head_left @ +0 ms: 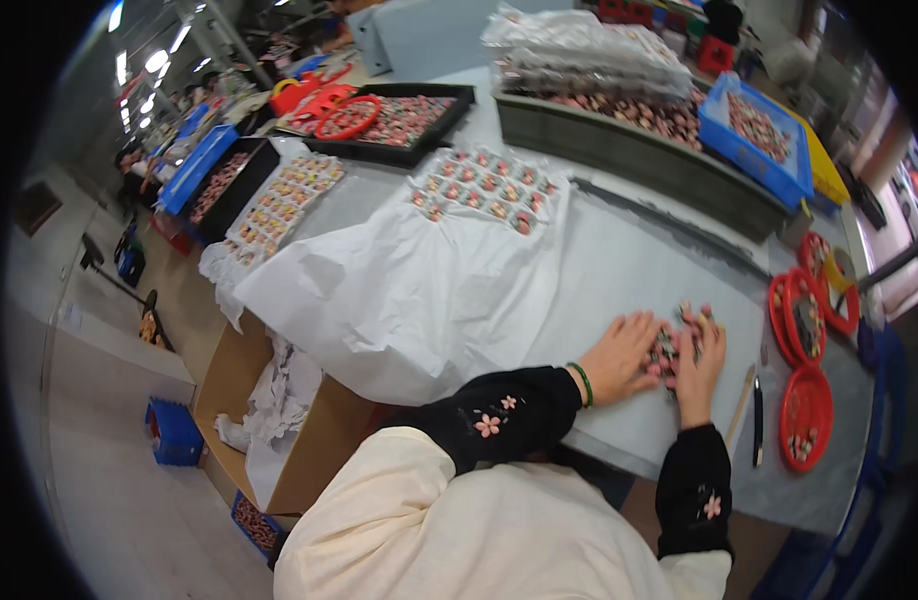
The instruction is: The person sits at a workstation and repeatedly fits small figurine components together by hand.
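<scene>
A loose heap of small pink, green and dark painted pieces (663, 352) lies on the table between my hands. My left hand (617, 362) rests at the heap's left side, fingers stretched out and touching it. At the right side, my right hand (701, 372) has its fingers extended and lightly bent along the pieces, some showing just past its fingertips. Neither hand visibly grips a piece. Farther off to the left, similar pieces (487, 183) sit in rows on white paper (459, 290). What exactly the pieces are is too small to tell.
Red round baskets (807, 418) stand at the right, near a black pen-like tool (758, 425). A long grey bin (619, 150) and a blue tray (799, 165) hold more pieces at the back. A black tray (449, 125) stands back left; an open cardboard box (324, 440) is below left.
</scene>
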The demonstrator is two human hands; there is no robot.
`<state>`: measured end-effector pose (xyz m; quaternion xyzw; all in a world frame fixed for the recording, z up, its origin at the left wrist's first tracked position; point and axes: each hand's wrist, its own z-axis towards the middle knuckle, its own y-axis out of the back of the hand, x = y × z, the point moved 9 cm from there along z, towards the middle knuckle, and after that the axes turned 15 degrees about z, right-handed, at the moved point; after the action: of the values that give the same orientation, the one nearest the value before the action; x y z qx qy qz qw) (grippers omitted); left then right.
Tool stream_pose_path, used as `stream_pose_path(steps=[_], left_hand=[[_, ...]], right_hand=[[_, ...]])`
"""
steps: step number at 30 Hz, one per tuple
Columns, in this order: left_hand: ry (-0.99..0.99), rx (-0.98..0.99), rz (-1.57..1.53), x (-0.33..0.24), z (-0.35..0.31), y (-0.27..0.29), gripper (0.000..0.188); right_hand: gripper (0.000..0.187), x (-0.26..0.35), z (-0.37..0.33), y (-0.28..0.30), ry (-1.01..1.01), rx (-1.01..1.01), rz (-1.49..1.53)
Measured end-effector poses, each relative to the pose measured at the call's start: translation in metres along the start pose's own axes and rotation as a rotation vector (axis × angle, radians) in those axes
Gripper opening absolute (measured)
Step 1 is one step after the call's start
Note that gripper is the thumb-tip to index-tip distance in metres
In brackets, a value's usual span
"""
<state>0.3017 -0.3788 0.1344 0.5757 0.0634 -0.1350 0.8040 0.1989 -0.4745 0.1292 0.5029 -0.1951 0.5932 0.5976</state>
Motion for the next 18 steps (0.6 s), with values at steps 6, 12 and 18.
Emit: stream_pose_path(steps=[6, 12, 18], left_hand=[[0.110, -0.241, -0.137, 0.030, 0.009, 0.001, 0.063], [0.259, -0.285, -0.403, 0.045, 0.004, 0.018, 0.053], [0.356, -0.290, -0.536, 0.060, -0.001, 0.007, 0.045]], right_hand=[[0.033, 0.011, 0.031, -0.025, 0.109, -0.113, -0.033], [0.030, 0.019, 0.015, 0.019, -0.027, -0.248, 0.135], [0.033, 0.045, -0.014, 0.014, 0.107, -0.178, -0.009]])
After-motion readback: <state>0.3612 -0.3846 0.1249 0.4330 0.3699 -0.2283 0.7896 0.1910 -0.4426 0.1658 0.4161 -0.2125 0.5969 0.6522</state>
